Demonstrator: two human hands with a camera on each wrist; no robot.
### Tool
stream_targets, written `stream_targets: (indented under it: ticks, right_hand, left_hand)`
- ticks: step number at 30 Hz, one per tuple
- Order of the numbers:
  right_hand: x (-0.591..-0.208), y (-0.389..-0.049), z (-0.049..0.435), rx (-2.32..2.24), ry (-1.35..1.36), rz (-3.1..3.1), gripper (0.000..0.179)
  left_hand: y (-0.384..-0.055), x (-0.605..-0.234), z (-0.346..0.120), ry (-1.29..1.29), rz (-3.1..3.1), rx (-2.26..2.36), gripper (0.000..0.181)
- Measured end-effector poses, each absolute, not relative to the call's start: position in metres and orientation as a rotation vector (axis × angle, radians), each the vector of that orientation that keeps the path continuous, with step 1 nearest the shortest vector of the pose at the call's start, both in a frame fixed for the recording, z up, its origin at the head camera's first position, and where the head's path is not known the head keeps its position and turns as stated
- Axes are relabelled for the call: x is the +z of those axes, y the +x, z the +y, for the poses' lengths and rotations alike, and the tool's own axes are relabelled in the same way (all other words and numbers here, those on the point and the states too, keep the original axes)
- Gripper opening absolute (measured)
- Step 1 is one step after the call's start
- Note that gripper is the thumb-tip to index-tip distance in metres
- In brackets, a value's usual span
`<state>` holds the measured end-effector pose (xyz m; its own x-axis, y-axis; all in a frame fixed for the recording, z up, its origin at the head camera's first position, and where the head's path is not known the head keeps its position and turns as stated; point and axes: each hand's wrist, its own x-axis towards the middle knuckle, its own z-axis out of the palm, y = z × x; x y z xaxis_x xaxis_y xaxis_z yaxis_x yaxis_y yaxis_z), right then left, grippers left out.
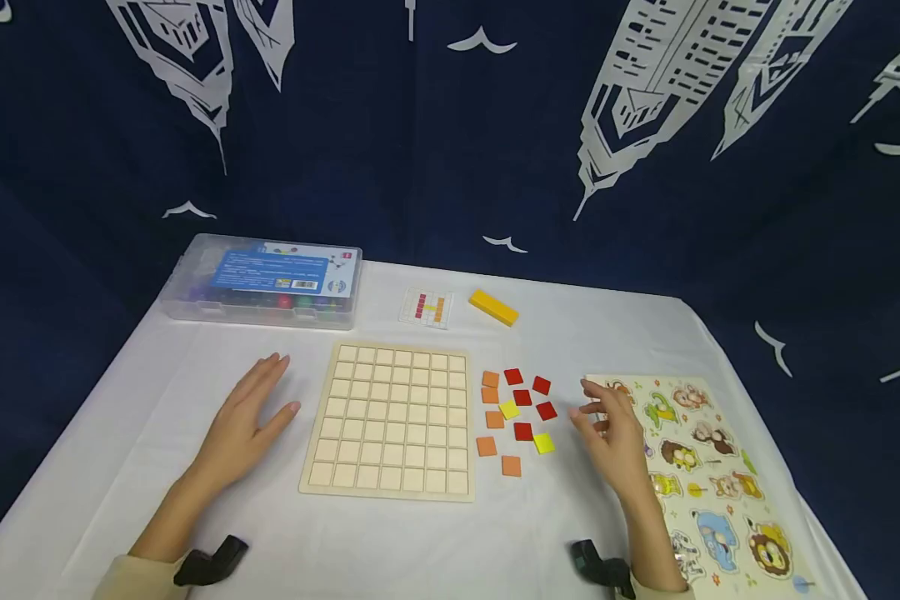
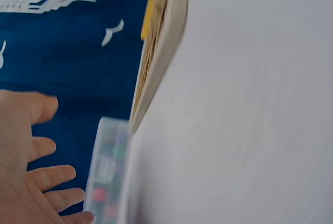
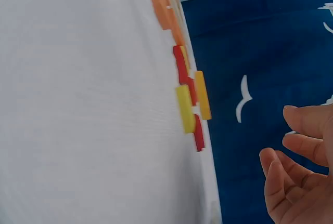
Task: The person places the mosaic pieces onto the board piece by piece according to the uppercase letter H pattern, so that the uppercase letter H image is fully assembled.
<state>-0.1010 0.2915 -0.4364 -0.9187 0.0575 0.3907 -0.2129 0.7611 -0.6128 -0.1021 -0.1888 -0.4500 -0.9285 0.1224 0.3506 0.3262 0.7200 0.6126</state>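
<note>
A wooden grid board [image 1: 390,421] lies on the white table, its square cells bare. Left of it, my left hand [image 1: 242,421] hovers with fingers straight and thumb spread, touching nothing. To the board's right are scattered small square tiles: several orange tiles [image 1: 512,466], several red tiles [image 1: 522,432] and two yellow tiles [image 1: 543,443]. My right hand [image 1: 613,429] is just right of these tiles, fingers loosely bent and holding nothing. In the right wrist view its fingers [image 3: 307,122] are apart from the yellow tile [image 3: 184,108].
Behind the board lie a small pattern card [image 1: 427,308] and a yellow block [image 1: 493,307]. A clear plastic case [image 1: 262,283] with a blue label sits at the back left. An animal picture sheet [image 1: 697,483] lies under and beyond my right hand. A dark blue curtain [image 1: 420,150] hangs behind.
</note>
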Motion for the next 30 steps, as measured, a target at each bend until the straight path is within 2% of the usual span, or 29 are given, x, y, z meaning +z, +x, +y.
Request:
stream_targets:
  ticks: [5,11,30]
  right_hand:
    - [-0.439,-0.108,0.289,1.048,0.068,-2.641,0.042]
    - [-0.445,-0.115,0.288,1.108,0.06,-2.692,0.034]
    - [-0.466,-0.125,0.289,1.108,0.079,-2.787,0.033]
  left_hand:
    - [-0.106,-0.47,-0.186,-0.343,-2.621,-1.167,0.057]
    - [-0.109,-0.483,-0.184,-0.429,-2.651,-1.134,0.051]
    - [-0.109,-0.494,-0.183,-0.506,-2.773,-0.924,0.045]
